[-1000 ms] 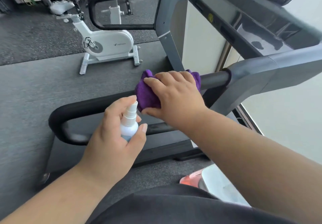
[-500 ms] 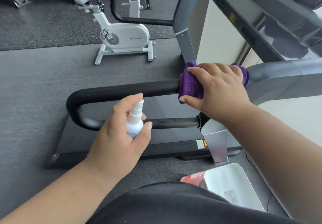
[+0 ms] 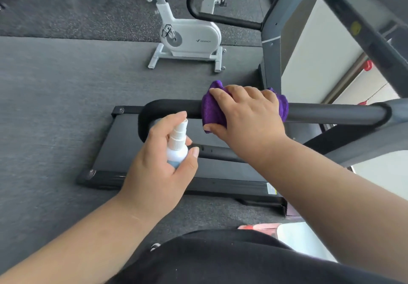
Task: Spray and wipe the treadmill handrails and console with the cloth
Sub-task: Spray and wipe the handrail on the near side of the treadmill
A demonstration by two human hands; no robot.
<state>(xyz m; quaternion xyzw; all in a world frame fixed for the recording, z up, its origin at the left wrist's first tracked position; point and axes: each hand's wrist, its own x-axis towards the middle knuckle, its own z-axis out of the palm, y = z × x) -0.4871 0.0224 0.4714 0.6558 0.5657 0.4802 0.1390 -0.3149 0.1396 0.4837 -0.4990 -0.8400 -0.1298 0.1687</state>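
Observation:
A purple cloth (image 3: 211,111) is wrapped over the near black treadmill handrail (image 3: 331,113), and my right hand (image 3: 247,115) presses down on it, fingers curled over the bar. My left hand (image 3: 159,164) holds a small white spray bottle (image 3: 177,146) upright just below the handrail's curved left end, index finger resting on the nozzle. The far handrail (image 3: 220,18) runs across the top of the view. The console (image 3: 364,29) rises at the upper right, only partly in view.
The treadmill deck (image 3: 154,173) lies below the handrail. A white exercise bike (image 3: 189,38) stands on the grey floor beyond. A white and pink container (image 3: 293,237) sits on the floor at the lower right. My dark clothing fills the bottom edge.
My right hand has slid the purple cloth left along the handrail, away from the grey console arm. The left hand keeps the spray bottle in the same grip, and the view has shifted.

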